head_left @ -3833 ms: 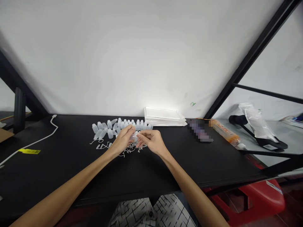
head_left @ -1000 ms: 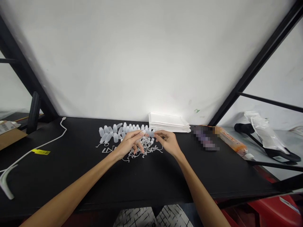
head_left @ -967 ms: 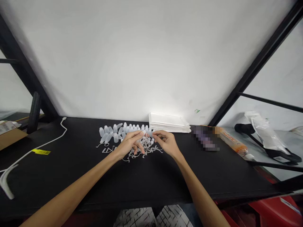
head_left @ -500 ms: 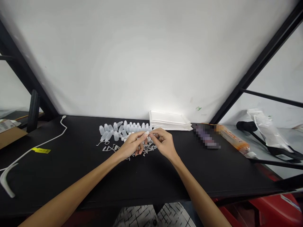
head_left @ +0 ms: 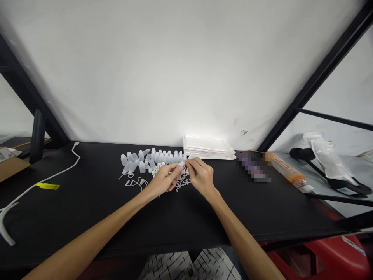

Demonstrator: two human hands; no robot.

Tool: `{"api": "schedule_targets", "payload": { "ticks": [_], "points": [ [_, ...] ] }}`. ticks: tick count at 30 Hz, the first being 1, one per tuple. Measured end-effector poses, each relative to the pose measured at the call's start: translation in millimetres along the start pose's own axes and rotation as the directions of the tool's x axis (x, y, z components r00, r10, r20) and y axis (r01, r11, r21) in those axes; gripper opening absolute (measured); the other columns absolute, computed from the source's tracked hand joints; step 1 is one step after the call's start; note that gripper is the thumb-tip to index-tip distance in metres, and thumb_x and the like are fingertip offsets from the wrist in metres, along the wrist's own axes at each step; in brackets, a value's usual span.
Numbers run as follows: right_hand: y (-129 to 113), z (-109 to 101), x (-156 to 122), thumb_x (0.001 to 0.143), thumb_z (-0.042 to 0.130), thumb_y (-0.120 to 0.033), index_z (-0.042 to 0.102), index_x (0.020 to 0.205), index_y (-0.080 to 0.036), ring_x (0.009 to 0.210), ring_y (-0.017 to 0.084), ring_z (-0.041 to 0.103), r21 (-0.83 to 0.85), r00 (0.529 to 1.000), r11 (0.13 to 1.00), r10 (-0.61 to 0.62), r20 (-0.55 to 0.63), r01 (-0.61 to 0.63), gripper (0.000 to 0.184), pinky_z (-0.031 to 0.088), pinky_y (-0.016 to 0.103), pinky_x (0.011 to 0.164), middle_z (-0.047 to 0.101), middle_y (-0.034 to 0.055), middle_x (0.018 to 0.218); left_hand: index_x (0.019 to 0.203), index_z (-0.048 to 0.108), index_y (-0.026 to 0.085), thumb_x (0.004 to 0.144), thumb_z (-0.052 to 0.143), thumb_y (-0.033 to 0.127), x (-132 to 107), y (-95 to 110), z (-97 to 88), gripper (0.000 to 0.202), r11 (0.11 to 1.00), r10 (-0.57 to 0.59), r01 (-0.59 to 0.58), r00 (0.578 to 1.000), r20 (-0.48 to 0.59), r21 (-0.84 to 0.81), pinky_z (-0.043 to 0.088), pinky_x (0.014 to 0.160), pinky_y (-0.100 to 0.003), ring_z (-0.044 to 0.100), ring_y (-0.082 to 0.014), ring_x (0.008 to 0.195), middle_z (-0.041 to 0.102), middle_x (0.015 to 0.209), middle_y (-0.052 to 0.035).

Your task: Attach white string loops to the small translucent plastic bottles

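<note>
- The left hand [head_left: 164, 181] and right hand [head_left: 201, 178] are together, fingertips closed around a small white plastic piece [head_left: 182, 167]; which hand grips it, I cannot tell.
- Behind the grip: rows of translucent plastic bottles [head_left: 154, 157].
- Under the grip: tangled white plastic strips [head_left: 183, 182] on a black tabletop [head_left: 186, 221].
- Right of the grip: a white stack [head_left: 208, 148] and an orange tube [head_left: 287, 174], its writing unreadable.

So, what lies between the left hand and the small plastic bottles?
In the head view, a cluster of small white plastic caps lies between the left hand and the small plastic bottles.
</note>
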State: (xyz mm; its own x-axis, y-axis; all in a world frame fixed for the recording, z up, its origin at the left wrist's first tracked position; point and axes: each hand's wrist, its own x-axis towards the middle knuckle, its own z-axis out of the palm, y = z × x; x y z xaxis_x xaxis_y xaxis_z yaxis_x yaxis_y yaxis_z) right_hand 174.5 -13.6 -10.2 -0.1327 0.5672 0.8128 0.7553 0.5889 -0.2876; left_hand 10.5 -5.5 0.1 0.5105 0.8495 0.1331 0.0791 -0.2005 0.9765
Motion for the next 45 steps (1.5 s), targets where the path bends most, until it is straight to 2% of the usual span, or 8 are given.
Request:
{"api": "schedule_targets", "payload": {
  "ticks": [13,25,27,30,33,37,42,45],
  "points": [
    [9,8,0,0.093,0.048,-0.018,0.069,0.088,-0.018,0.067,0.011,0.063,-0.08,0.993,0.997,-0.002,-0.119,-0.007,0.021,0.042,0.021,0.059,0.069,0.004,0.08,0.069,0.041,0.017,0.091,0.048,0.051,4,5,-4.8,0.041,1.0,0.0,0.0,0.999,0.036,0.006,0.026,0.033,-0.015,0.037,-0.0024,0.032,0.037,0.053,0.0085],
    [6,7,2,0.093,0.046,-0.024,0.071,0.089,-0.019,0.071,0.015,0.062,0.059,0.979,0.984,0.174,-0.111,-0.168,0.026,0.045,0.025,0.063,0.069,0.0071,0.082,0.066,0.04,0.017,0.088,0.052,0.049,3,11,-7.9,0.041,1.0,0.005,-0.004,0.997,0.076,-0.018,0.028,0.036,-0.017,0.036,-0.0022,0.035,0.037,0.056,0.0072],
    [17,5,3,0.092,0.045,-0.026,0.07,0.088,-0.018,0.069,0.016,0.061,0.07,0.957,0.97,0.24,-0.162,-0.232,0.026,0.046,0.026,0.064,0.067,0.0072,0.079,0.065,0.042,0.017,0.088,0.053,0.049,1,14,-10.3,0.041,1.0,0.012,-0.01,0.996,0.089,-0.023,0.031,0.038,-0.018,0.035,-0.0031,0.036,0.035,0.053,0.0074],
    [44,-5,4,0.091,0.046,-0.03,0.068,0.087,-0.017,0.059,0.015,0.058,0.077,0.876,0.92,0.389,-0.286,-0.384,0.026,0.046,0.027,0.06,0.066,0.0056,0.075,0.067,0.049,0.016,0.088,0.053,0.048,-2,19,-16.1,0.038,0.999,0.028,-0.026,0.998,0.055,-0.022,0.036,0.041,-0.021,0.035,-0.0043,0.038,0.035,0.051,0.0072],
    [63,-17,4,0.089,0.049,-0.033,0.068,0.086,-0.016,0.057,0.015,0.058,0.068,0.859,0.886,0.462,-0.219,-0.459,0.026,0.046,0.028,0.061,0.066,0.0043,0.072,0.071,0.052,0.016,0.089,0.052,0.047,-3,22,-23.1,0.035,0.995,0.092,-0.095,0.993,-0.078,-0.034,0.038,0.043,-0.021,0.036,-0.0047,0.04,0.037,0.055,0.0063],
    [70,-26,7,0.085,0.052,-0.036,0.07,0.084,-0.016,0.058,0.015,0.06,0.025,0.858,0.867,0.496,-0.132,-0.497,0.026,0.046,0.029,0.064,0.069,0.0065,0.083,0.079,0.054,0.016,0.089,0.053,0.045,1,18,-28.2,0.031,0.992,0.102,-0.116,0.968,-0.228,-0.049,0.03,0.039,-0.02,0.038,-0.0055,0.041,0.04,0.059,0.0054],
    [66,-33,10,0.078,0.059,-0.038,0.073,0.079,-0.017,0.059,0.017,0.059,0.008,0.824,0.824,0.566,0.029,-0.567,0.026,0.044,0.031,0.062,0.07,0.0065,0.077,0.085,0.058,0.015,0.087,0.055,0.045,3,14,-29.3,0.03,0.994,0.087,-0.103,0.95,-0.3,-0.038,0.031,0.04,-0.019,0.04,-0.007,0.046,0.043,0.061,0.0038],
    [52,-29,11,0.079,0.06,-0.037,0.073,0.078,-0.016,0.059,0.016,0.058,0.166,0.856,0.841,0.492,0.161,-0.515,0.025,0.044,0.029,0.06,0.07,0.0057,0.075,0.081,0.06,0.014,0.086,0.055,0.046,4,14,-29.9,0.033,0.995,0.074,-0.089,0.942,-0.328,-0.033,0.029,0.04,-0.019,0.036,-0.0068,0.046,0.038,0.058,0.0045]
  ]
}}
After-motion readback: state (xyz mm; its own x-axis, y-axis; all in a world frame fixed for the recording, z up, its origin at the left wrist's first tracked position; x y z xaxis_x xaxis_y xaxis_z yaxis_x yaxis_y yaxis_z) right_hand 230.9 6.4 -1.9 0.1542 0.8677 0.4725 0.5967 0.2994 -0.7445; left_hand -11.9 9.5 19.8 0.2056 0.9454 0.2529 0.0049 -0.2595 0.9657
